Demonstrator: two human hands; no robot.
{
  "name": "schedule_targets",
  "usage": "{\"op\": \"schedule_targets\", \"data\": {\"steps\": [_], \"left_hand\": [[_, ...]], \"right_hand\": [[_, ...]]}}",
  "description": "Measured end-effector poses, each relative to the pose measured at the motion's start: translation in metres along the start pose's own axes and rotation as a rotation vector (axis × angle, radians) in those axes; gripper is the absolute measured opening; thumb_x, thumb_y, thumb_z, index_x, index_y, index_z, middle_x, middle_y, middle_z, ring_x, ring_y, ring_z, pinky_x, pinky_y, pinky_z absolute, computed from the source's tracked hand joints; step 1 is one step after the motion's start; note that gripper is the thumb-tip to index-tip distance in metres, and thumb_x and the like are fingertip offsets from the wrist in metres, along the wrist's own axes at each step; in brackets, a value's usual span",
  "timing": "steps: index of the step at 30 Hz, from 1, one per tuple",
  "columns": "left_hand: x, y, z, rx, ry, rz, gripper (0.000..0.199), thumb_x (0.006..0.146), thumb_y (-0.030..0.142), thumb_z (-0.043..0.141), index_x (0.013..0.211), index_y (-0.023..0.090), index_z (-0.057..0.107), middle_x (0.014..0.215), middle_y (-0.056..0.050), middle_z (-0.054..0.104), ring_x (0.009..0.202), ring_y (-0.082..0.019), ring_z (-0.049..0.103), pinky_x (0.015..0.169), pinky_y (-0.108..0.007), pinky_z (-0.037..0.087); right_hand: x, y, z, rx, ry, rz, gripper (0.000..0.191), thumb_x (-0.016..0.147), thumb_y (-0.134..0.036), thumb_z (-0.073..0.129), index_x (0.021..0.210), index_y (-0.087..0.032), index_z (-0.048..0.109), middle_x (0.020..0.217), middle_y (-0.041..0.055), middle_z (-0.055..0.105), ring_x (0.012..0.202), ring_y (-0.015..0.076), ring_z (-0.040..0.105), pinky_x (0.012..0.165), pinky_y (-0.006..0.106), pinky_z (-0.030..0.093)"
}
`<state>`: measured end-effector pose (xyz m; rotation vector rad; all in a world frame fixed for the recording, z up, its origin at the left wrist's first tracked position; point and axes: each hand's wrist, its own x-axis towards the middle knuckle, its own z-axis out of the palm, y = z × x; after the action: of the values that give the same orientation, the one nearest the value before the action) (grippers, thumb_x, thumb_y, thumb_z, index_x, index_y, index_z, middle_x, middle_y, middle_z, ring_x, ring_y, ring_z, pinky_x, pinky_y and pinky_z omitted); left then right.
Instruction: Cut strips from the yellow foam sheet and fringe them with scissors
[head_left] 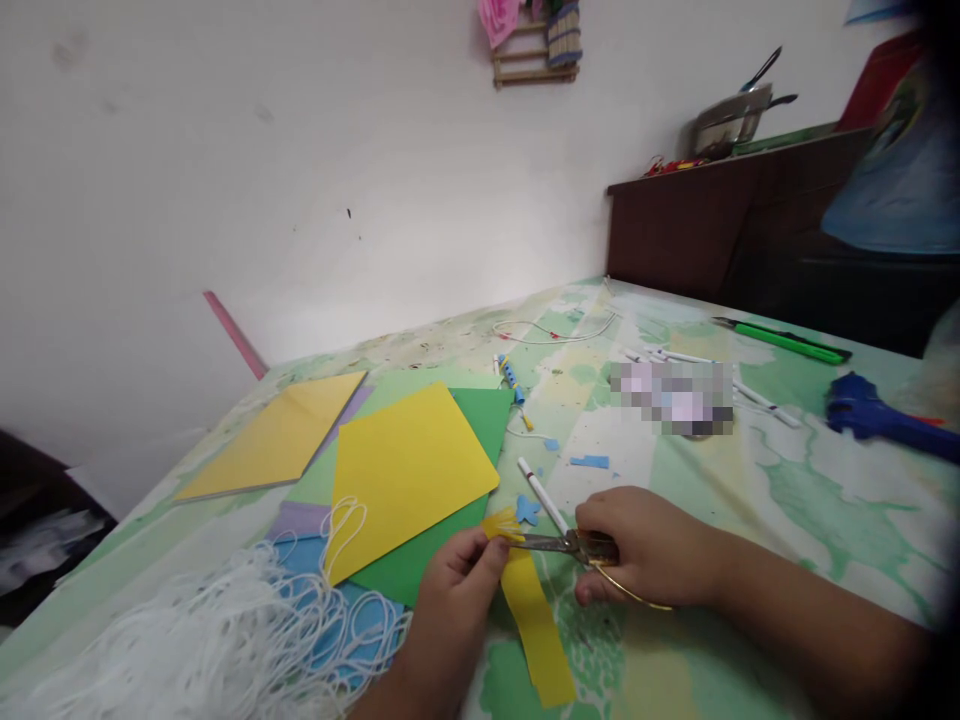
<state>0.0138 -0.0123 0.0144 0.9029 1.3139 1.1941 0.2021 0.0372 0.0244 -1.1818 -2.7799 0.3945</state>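
Note:
Pinched in my left hand is a small piece of yellow paper whose upper edge is cut into a fringe. My right hand is closed round the handles of a pair of scissors, with the blades pointing left at the yellow piece by my left fingertips. Below them a yellow paper strip lies on the table; whether it joins the fringed piece is hidden. A white pen and a blue paper cutout lie just beyond the scissors.
Yellow sheets and a green sheet lie to the left. A tangle of white cord fills the front left. At right are a green cutter, a blue tool and several pens. A white wall stands behind.

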Motion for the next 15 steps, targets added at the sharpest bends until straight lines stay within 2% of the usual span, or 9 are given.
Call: {"op": "schedule_targets", "data": {"steps": [6, 11, 15], "left_hand": [[-0.0022, -0.0032, -0.0010, -0.024, -0.026, -0.003, 0.021, 0.059, 0.036, 0.059, 0.057, 0.015, 0.058, 0.050, 0.002, 0.057, 0.048, -0.012, 0.048, 0.048, -0.023, 0.036], [-0.0038, 0.0030, 0.0026, -0.071, -0.051, 0.013, 0.017, 0.060, 0.031, 0.058, 0.066, 0.014, 0.059, 0.054, 0.002, 0.058, 0.053, -0.013, 0.050, 0.052, -0.023, 0.037], [-0.0006, 0.0063, 0.0036, -0.088, -0.042, 0.039, 0.015, 0.060, 0.029, 0.058, 0.064, 0.014, 0.060, 0.052, 0.003, 0.058, 0.051, -0.012, 0.049, 0.051, -0.022, 0.037]], "right_hand": [[-0.0028, -0.0008, -0.0015, 0.001, 0.016, -0.026, 0.049, 0.061, -0.066, 0.038, 0.065, -0.018, 0.051, 0.062, 0.0018, 0.055, 0.055, 0.0144, 0.045, 0.046, 0.023, 0.023], [-0.0030, -0.0007, -0.0012, -0.002, 0.043, -0.034, 0.043, 0.063, -0.061, 0.042, 0.063, -0.019, 0.051, 0.060, 0.0007, 0.054, 0.053, 0.0128, 0.043, 0.046, 0.022, 0.023], [-0.0038, 0.0022, -0.0034, 0.019, 0.043, 0.002, 0.039, 0.064, -0.056, 0.045, 0.062, -0.018, 0.052, 0.058, -0.0005, 0.052, 0.050, 0.0110, 0.040, 0.044, 0.022, 0.021]]}}
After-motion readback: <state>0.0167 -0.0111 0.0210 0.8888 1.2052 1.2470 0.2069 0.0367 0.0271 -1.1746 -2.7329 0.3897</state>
